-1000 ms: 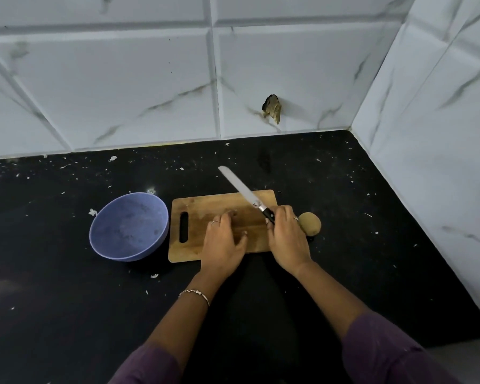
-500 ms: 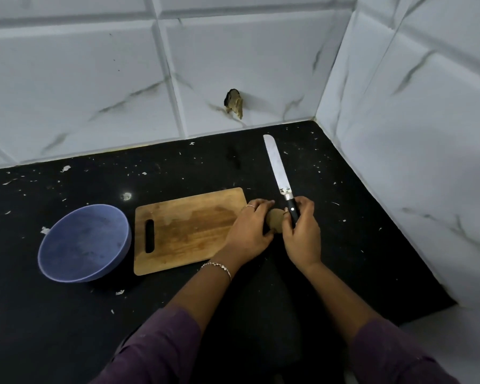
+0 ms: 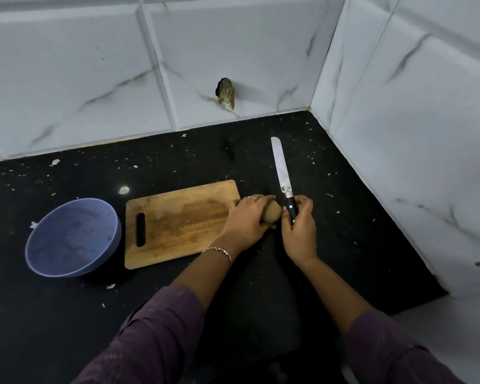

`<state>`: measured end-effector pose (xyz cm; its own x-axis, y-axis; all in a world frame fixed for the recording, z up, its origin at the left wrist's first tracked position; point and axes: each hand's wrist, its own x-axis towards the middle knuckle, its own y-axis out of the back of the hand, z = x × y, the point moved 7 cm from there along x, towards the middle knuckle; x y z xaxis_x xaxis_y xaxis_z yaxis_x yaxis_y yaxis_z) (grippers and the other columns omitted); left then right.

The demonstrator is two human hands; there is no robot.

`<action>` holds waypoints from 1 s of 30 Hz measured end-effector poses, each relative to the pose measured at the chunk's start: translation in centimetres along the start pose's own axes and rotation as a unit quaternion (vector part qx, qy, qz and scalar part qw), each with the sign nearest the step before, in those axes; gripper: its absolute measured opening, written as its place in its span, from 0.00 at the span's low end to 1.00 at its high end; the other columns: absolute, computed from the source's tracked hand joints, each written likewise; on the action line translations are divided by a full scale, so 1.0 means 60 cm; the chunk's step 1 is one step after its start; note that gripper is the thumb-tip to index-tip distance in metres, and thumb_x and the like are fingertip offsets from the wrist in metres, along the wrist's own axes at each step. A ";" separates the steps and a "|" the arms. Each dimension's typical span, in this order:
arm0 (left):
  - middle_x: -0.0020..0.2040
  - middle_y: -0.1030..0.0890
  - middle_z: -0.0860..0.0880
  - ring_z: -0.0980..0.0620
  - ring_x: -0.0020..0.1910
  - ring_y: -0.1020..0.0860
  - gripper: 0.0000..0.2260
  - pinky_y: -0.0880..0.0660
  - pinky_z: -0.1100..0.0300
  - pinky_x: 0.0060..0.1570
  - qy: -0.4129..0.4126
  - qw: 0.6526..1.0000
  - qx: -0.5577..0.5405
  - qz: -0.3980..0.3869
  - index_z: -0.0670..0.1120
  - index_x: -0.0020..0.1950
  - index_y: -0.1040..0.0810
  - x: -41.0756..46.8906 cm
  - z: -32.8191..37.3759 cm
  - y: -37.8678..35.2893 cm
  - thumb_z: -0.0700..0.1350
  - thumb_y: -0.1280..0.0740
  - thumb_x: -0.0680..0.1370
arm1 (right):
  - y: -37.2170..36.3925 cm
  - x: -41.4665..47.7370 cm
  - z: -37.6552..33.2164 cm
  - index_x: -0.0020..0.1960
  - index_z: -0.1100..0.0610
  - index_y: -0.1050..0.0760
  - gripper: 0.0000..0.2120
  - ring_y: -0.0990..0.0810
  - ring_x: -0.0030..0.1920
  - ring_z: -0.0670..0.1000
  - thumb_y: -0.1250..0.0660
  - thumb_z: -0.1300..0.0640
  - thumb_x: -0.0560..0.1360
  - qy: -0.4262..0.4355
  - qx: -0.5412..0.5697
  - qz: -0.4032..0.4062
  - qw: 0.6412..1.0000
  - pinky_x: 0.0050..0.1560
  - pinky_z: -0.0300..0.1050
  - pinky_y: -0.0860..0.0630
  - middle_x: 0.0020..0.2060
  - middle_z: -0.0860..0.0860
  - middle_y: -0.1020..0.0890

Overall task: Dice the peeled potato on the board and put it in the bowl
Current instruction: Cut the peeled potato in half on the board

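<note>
A brown potato (image 3: 272, 215) lies on the black counter just off the right edge of the wooden cutting board (image 3: 178, 223). My left hand (image 3: 247, 221) curls over the potato and grips it. My right hand (image 3: 299, 231) holds the black handle of a knife (image 3: 281, 173), whose long blade points away toward the back wall. A blue bowl (image 3: 43, 256) stands left of the board, with nothing visible inside. The board's surface is bare.
The black counter (image 3: 358, 217) is flecked with white scraps. White marble-look tiled walls close it in at the back and right, meeting in a corner (image 3: 312, 108). A broken hole (image 3: 225, 92) shows in the back wall.
My left hand left the board, reached right and took hold of the potato. The knife swung from slanting over the board to pointing away, right of the potato. The view shifted right.
</note>
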<state>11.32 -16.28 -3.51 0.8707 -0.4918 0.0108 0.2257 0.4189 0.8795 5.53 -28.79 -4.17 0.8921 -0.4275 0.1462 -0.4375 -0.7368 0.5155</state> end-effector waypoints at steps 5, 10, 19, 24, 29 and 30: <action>0.67 0.27 0.55 0.55 0.67 0.31 0.30 0.40 0.54 0.63 0.043 0.995 -0.067 0.066 0.54 0.73 0.31 -0.026 -0.026 0.028 0.53 0.25 0.72 | -0.018 -0.002 -0.021 0.65 0.58 0.34 0.14 0.26 0.48 0.39 0.37 0.60 0.81 0.021 0.008 -0.021 1.000 0.46 0.28 0.31 0.50 0.37 0.27; 0.65 0.24 0.55 0.56 0.65 0.28 0.31 0.41 0.52 0.66 0.136 0.973 -0.099 0.160 0.54 0.71 0.29 -0.071 -0.081 0.081 0.55 0.24 0.70 | -0.057 -0.008 -0.060 0.66 0.56 0.32 0.15 0.24 0.55 0.44 0.36 0.59 0.80 0.057 0.015 -0.058 0.997 0.54 0.41 0.27 0.57 0.45 0.24; 0.60 0.20 0.51 0.52 0.60 0.24 0.30 0.30 0.46 0.65 0.265 0.923 -0.157 0.229 0.53 0.68 0.26 -0.177 -0.209 0.124 0.48 0.21 0.67 | -0.148 -0.040 -0.124 0.62 0.55 0.28 0.12 0.25 0.52 0.49 0.35 0.57 0.79 0.129 -0.039 -0.117 0.984 0.53 0.47 0.26 0.52 0.50 0.22; 0.64 0.22 0.50 0.51 0.63 0.25 0.31 0.28 0.48 0.65 0.264 0.917 -0.188 0.234 0.50 0.70 0.26 -0.205 -0.239 0.127 0.46 0.21 0.68 | -0.171 -0.053 -0.139 0.62 0.56 0.27 0.12 0.26 0.51 0.48 0.34 0.57 0.79 0.139 -0.056 -0.116 0.982 0.56 0.54 0.24 0.51 0.50 0.22; 0.64 0.22 0.49 0.52 0.64 0.25 0.31 0.28 0.56 0.65 0.250 0.915 -0.203 0.243 0.46 0.69 0.26 -0.216 -0.247 0.128 0.44 0.21 0.68 | -0.186 -0.061 -0.141 0.60 0.56 0.26 0.11 0.21 0.53 0.52 0.33 0.58 0.78 0.144 -0.092 -0.107 0.980 0.68 0.62 0.31 0.50 0.49 0.20; 0.64 0.22 0.49 0.52 0.64 0.25 0.31 0.29 0.58 0.65 0.249 0.915 -0.203 0.244 0.45 0.69 0.26 -0.218 -0.248 0.128 0.44 0.21 0.68 | -0.186 -0.061 -0.141 0.59 0.56 0.26 0.10 0.21 0.53 0.52 0.33 0.58 0.78 0.142 -0.108 -0.098 0.979 0.71 0.64 0.36 0.49 0.48 0.20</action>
<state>8.16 4.76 -3.98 0.9793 0.1966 0.0479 -0.1877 0.7939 0.5783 8.11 -14.60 -3.33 0.9654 -0.1037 0.2395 -0.2481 -0.6492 0.7190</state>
